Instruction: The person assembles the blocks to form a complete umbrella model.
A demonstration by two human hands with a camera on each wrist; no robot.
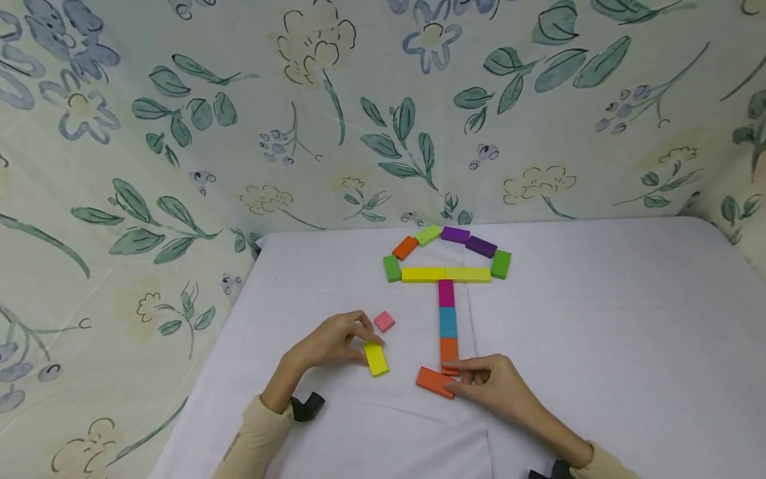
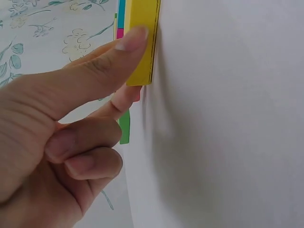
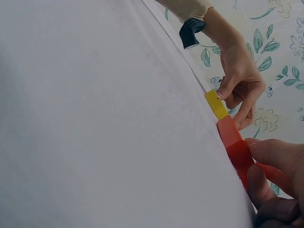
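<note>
My left hand [image 1: 340, 342] pinches a yellow block [image 1: 376, 360] between thumb and index finger, low over the white cloth. A small pink block [image 1: 384, 321] lies just beyond its fingertips. At the foot of a column of blocks, my right hand [image 1: 493, 386] holds the end of a slanted orange block [image 1: 433, 382], index finger reaching the upright orange block [image 1: 449, 349]. Above that one the column runs through a blue block [image 1: 448, 322] and a magenta block [image 1: 445, 293]. In the left wrist view the thumb presses flat on the yellow block [image 2: 142, 52].
Two long yellow blocks [image 1: 423, 275] lie crosswise atop the column. An arch of green, orange and purple blocks [image 1: 455, 235] curves above them. The white-covered table [image 1: 598, 332] meets a floral cloth [image 1: 419, 120] at the back and left. Black wrist devices [image 1: 308, 407] sit by the sleeves.
</note>
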